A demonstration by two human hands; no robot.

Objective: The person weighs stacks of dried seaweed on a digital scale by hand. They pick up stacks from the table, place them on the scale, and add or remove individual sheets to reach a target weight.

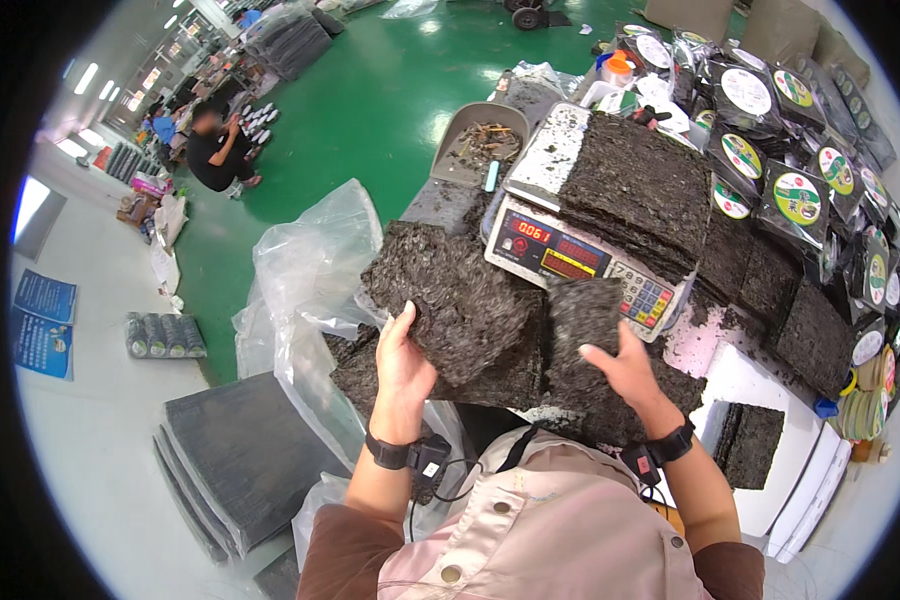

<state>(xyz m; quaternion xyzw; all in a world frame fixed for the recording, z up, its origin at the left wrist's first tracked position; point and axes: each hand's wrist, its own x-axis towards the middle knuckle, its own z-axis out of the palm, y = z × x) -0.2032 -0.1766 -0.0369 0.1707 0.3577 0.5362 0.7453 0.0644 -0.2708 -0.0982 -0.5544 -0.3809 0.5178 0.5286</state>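
My left hand [405, 360] grips a large dark sheet of dried seaweed [450, 300] by its lower left edge, thumb on top. In my right hand [626, 367] is a smaller piece of dried seaweed [581, 330], pinched at its right side. Both pieces are held over more seaweed sheets [517, 375] in front of my body. Just beyond them stands a digital scale [495, 251] with a lit red display and a keypad. A thick stack of seaweed sheets [637, 180] lies on its metal pan [555, 150], overhanging the keypad side.
A dustpan [444, 161] holding debris lies beyond the scale. Clear plastic film [307, 255] hangs at the left, above dark stacked bundles [247, 442]. Labelled seaweed packets [795, 199] are heaped at the right, near a cut seaweed stack [754, 446]. A person [214, 154] crouches far off at upper left.
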